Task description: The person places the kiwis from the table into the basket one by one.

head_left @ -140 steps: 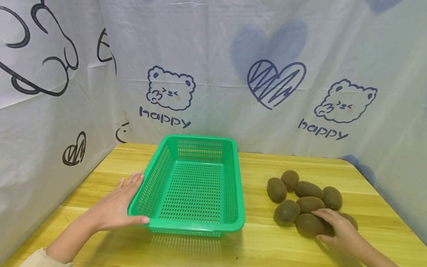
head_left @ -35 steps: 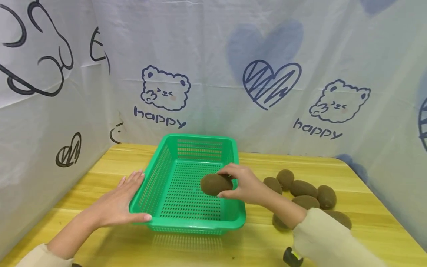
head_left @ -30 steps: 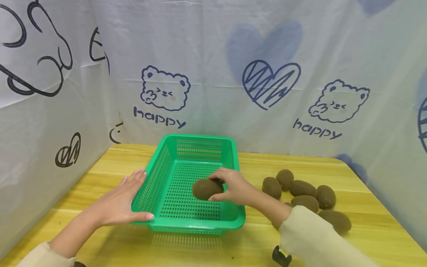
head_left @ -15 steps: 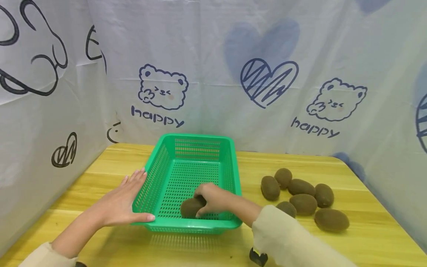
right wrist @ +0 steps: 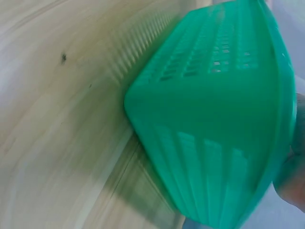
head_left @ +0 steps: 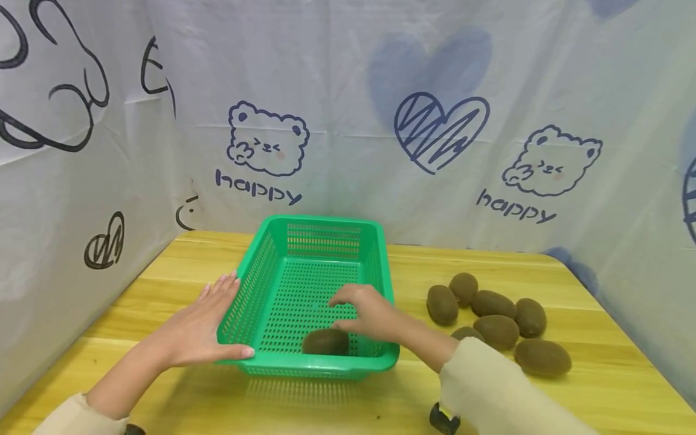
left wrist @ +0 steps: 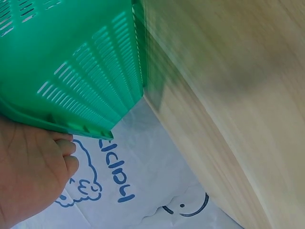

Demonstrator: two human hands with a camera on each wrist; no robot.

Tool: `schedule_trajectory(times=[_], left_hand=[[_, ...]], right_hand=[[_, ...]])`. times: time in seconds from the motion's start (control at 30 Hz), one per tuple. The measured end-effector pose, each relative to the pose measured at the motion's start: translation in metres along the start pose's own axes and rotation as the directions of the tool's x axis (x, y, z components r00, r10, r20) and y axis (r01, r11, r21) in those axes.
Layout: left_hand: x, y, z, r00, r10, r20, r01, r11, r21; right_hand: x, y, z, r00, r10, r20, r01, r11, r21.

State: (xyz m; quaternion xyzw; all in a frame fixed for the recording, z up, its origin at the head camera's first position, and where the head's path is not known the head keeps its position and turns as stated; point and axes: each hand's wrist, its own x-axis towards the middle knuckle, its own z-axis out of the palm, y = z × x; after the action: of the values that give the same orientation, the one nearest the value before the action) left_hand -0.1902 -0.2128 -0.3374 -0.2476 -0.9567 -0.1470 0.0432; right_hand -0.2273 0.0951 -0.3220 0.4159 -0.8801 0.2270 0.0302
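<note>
In the lower middle of the head view, one kiwi (head_left: 325, 341) is lying on the basket (head_left: 304, 238) floor, close against the near wall, so by the look of things one fruit is in and the rest are waiting. The right hand (head_left: 365, 310) is hovering just above and to the right of that kiwi, fingers loosely spread and gripping nothing; whether a fingertip is touching the fruit cannot be told. The left hand (head_left: 202, 326) is lying flat and open against the basket's left wall, thumb along the near rim, steadying it; the left wrist view is showing the same hand (left wrist: 28, 179) tucked under the green rim (left wrist: 57, 126). In the right half of the frame, seven loose kiwis (head_left: 492, 311) are sitting in a cluster on the table (head_left: 598, 338), well apart from the basket, one partly hidden behind the right sleeve (head_left: 489, 386). Most of the basket floor is showing bare toward the far wall, leaving room for more fruit. Between basket and cluster a strip of bare tabletop is lying open for the arm to cross. The cloth backdrop (head_left: 348, 109) is closing in the far and left sides, and the table's right edge is running near the outermost kiwi.
</note>
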Motion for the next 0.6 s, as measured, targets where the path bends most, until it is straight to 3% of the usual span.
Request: schedule_trajectory(times=[0.2,0.43,0.6], left_hand=[[0.000,0.000,-0.002,1.000,-0.013,0.016,0.013,1.000,-0.017],[-0.001,-0.001,-0.003,0.999,-0.029,0.032,0.030,0.999,-0.044],[0.000,0.001,-0.003,0.999,-0.029,0.034,0.031,0.998,-0.051]], right_hand=[[-0.022,0.012,-0.009,0.975,-0.023,-0.222,0.024,1.000,0.003],[-0.049,0.024,-0.018,0.907,-0.041,-0.420,0.056,0.998,0.022],[-0.070,0.038,-0.022,0.865,-0.023,-0.502,0.025,1.000,-0.001]])
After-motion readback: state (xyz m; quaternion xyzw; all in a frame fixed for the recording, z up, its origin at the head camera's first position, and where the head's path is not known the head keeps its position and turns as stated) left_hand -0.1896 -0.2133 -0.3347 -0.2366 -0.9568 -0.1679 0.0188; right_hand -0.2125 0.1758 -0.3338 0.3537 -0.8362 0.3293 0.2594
